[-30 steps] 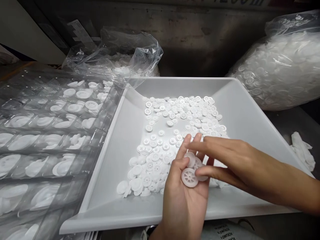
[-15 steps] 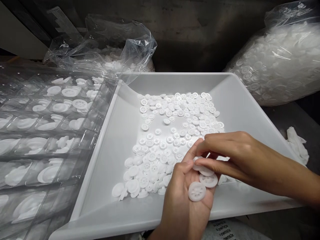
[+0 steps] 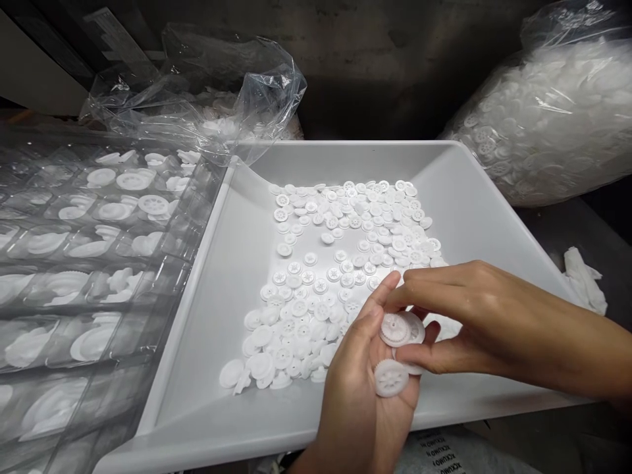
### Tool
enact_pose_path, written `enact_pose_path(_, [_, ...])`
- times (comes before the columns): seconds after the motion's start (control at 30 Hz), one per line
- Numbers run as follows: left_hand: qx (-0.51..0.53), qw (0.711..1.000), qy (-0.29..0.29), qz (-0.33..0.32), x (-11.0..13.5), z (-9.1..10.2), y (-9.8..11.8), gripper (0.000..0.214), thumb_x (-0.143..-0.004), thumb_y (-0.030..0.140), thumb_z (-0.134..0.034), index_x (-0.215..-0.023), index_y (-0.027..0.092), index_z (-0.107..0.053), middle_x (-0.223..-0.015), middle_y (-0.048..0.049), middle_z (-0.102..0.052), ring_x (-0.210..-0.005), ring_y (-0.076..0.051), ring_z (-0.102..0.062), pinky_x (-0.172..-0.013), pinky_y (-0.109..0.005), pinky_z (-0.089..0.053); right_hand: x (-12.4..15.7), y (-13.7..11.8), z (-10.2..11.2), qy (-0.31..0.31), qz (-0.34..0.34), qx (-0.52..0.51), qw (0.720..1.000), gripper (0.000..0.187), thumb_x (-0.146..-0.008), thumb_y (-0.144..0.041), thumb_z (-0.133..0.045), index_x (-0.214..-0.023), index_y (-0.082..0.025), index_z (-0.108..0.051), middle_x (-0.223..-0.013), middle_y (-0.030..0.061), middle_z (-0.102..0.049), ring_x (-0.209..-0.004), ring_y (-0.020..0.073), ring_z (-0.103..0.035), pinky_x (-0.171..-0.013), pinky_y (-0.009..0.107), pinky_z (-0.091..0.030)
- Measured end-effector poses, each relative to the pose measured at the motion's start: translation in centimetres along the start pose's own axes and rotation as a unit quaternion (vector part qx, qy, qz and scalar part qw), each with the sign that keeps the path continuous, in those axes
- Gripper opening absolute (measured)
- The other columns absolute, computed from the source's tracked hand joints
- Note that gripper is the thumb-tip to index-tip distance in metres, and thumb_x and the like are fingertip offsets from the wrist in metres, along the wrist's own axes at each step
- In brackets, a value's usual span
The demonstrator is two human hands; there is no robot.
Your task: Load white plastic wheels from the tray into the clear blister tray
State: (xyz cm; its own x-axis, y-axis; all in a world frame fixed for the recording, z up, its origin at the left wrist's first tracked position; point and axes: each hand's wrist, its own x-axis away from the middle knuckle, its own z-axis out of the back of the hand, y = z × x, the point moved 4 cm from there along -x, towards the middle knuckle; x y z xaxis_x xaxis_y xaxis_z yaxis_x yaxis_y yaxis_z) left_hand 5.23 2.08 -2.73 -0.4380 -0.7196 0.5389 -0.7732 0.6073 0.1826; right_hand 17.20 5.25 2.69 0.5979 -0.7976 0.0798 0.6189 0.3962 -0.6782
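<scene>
My left hand (image 3: 363, 388) lies palm up over the near edge of a white tray (image 3: 232, 276), cupping a few white plastic gear wheels; one spoked gear (image 3: 391, 378) rests on the palm. My right hand (image 3: 459, 316) reaches in from the right, and its thumb and fingers pinch another white gear (image 3: 399, 329) just above the left fingers. Many small white gears (image 3: 345, 257) are spread across the tray floor beyond both hands.
Clear plastic blister trays (image 3: 93, 263) holding white gears lie stacked to the left. An open clear bag (image 3: 197, 99) sits behind them. A large clear bag full of white gears (image 3: 548, 118) stands at the right. White cloth (image 3: 585, 280) lies beside the tray.
The right hand's fingers have closed on a gear at the left fingertips and turned it face up. The gear on the left palm slid lower. The view shifted slightly.
</scene>
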Motion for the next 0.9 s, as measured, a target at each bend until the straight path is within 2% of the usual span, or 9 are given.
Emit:
enact_pose_path(0.17, [0.002, 1.0, -0.012, 0.0, 0.1, -0.3, 0.2, 0.031, -0.101, 0.029, -0.052, -0.117, 0.016, -0.076, -0.125, -0.0101, -0.075, -0.133, -0.028, -0.06, -0.119, -0.044, -0.041, -0.2, 0.0, 0.1, 0.007, -0.044, -0.011, 0.999, 0.02, -0.103, -0.043, -0.059, -0.105, -0.025, -0.067, -0.095, -0.0044, -0.071, -0.082, 0.0123, -0.065, -0.071, 0.026, -0.043])
enact_pose_path(0.23, [-0.002, 1.0, -0.025, 0.0, 0.1, -0.5, 0.2, 0.035, -0.103, 0.029, -0.048, -0.122, 0.015, -0.073, -0.121, -0.0111, -0.076, -0.13, -0.027, -0.063, -0.118, -0.043, -0.042, -0.4, 0.1, 0.3, 0.026, -0.064, -0.013, 0.998, 0.024, -0.104, -0.042, -0.055, -0.097, -0.023, -0.068, -0.091, -0.0029, -0.071, -0.079, 0.0132, -0.065, -0.07, 0.027, -0.043])
enact_pose_path(0.37, [-0.011, 1.0, -0.026, -0.002, -0.1, -0.7, 0.3, 0.039, -0.103, 0.032, -0.048, -0.133, 0.014, -0.066, -0.122, -0.0119, -0.076, -0.128, -0.026, -0.065, -0.114, -0.039, -0.046, -0.8, 0.1, 0.7, 0.08, -0.052, 0.013, 0.995, 0.03, -0.106, -0.04, -0.053, -0.086, -0.023, -0.067, -0.078, -0.0033, -0.066, -0.07, 0.0124, -0.061, -0.064, 0.028, -0.04])
enact_pose_path(0.57, [-0.022, 1.0, -0.008, 0.005, 0.2, -1.1, 0.7, 0.047, -0.104, 0.029, -0.043, -0.147, 0.013, -0.051, -0.121, -0.0125, -0.077, -0.123, -0.026, -0.068, -0.115, -0.042, -0.046, -0.1, 0.4, 1.3, 0.134, -0.075, 0.025, 0.988, 0.018, -0.101, -0.042, -0.062, -0.095, -0.025, -0.066, -0.075, -0.0063, -0.063, -0.065, 0.0098, -0.055, -0.059, 0.024, -0.039])
enact_pose_path(0.63, [-0.003, 1.0, 0.008, -0.006, 0.3, -1.0, 0.9, 0.049, -0.104, 0.029, -0.041, -0.151, 0.015, -0.047, -0.12, -0.0117, -0.078, -0.121, -0.025, -0.07, -0.116, -0.044, -0.044, 0.2, 0.5, 1.5, 0.127, -0.071, 0.022, 0.989, 0.018, -0.097, -0.044, -0.068, -0.096, -0.027, -0.065, -0.077, -0.0065, -0.062, -0.066, 0.0108, -0.053, -0.058, 0.024, -0.038])
enact_pose_path(0.73, [0.035, 0.999, 0.02, -0.021, 0.1, -0.7, 1.0, 0.052, -0.103, 0.032, -0.045, -0.152, 0.016, -0.046, -0.125, -0.0126, -0.076, -0.123, -0.027, -0.068, -0.115, -0.044, -0.045, 0.3, 0.8, 1.2, 0.072, -0.076, -0.007, 0.995, 0.016, -0.092, -0.043, -0.075, -0.099, -0.032, -0.066, -0.085, -0.0085, -0.066, -0.072, 0.0115, -0.056, -0.064, 0.024, -0.041])
enact_pose_path(0.9, [0.037, 0.999, 0.028, -0.022, 0.0, -0.2, 1.0, 0.049, -0.099, 0.034, -0.053, -0.144, 0.016, -0.056, -0.127, -0.0142, -0.075, -0.12, -0.028, -0.07, -0.111, -0.043, -0.049, -0.1, 0.7, 0.5, 0.017, -0.104, -0.045, 0.993, 0.014, -0.094, -0.042, -0.072, -0.093, -0.03, -0.065, -0.083, -0.0086, -0.065, -0.07, 0.0118, -0.056, -0.064, 0.026, -0.04])
